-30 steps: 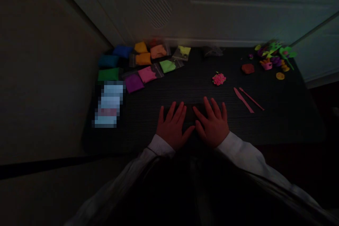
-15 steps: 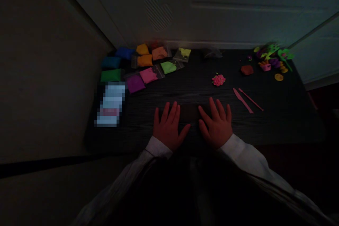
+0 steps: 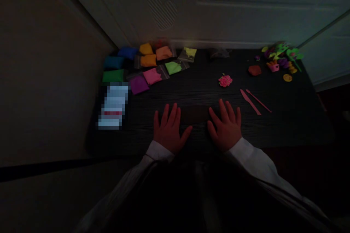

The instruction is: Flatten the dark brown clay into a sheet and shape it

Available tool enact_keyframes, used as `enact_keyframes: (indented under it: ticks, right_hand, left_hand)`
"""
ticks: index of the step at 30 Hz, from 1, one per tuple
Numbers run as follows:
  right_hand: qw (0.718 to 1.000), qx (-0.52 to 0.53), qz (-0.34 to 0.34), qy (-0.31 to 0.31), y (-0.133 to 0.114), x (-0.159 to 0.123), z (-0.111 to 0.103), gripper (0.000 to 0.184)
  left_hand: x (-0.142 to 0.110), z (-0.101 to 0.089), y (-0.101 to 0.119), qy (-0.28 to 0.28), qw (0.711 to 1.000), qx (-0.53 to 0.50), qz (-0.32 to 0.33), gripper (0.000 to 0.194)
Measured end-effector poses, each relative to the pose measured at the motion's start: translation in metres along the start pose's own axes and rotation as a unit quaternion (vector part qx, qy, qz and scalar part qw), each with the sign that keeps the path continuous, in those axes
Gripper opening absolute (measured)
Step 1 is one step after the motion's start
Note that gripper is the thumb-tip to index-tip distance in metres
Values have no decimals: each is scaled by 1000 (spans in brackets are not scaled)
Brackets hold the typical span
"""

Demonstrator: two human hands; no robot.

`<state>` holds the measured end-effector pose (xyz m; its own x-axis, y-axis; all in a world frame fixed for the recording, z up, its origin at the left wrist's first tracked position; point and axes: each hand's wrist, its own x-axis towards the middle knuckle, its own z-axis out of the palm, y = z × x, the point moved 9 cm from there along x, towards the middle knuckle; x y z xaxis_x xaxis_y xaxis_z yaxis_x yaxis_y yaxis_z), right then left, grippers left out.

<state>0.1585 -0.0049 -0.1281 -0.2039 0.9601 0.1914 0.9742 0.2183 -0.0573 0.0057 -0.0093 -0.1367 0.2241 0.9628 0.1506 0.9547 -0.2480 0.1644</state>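
Observation:
My left hand [image 3: 169, 129] lies palm down with fingers spread near the front of the dark table [image 3: 153, 103]. To its right, my right hand [image 3: 226, 127] is also flat, its fingers apart. Between them a dim brownish strip [image 3: 194, 114] shows on the tabletop; it is too dark to tell what it is. Neither hand grips anything. Beyond my right hand are a pink clay knife [image 3: 250, 102] and a thin pink stick tool [image 3: 258, 101]. A pink clay flower-like cluster [image 3: 225, 80] sits farther back.
Bags of coloured clay [image 3: 148, 60] fill the back left, with a pixelated lit phone [image 3: 113, 106] in front. A reddish-brown lump [image 3: 254, 70], a yellow disc [image 3: 287, 78] and colourful clay pieces [image 3: 284, 56] are at the back right. A white panel [image 3: 246, 22] stands behind.
My hands have moved apart, the left one shifting left and the right one slightly right. More of the brownish strip shows between them.

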Motion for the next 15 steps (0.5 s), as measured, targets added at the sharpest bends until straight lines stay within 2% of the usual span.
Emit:
enact_keyframes:
  ticks: [15]
  right_hand:
    - [1000,-3,6,-9,3,-3,3,48]
  left_hand:
    - [-5,0,-13,-7,1000,3,-23,64]
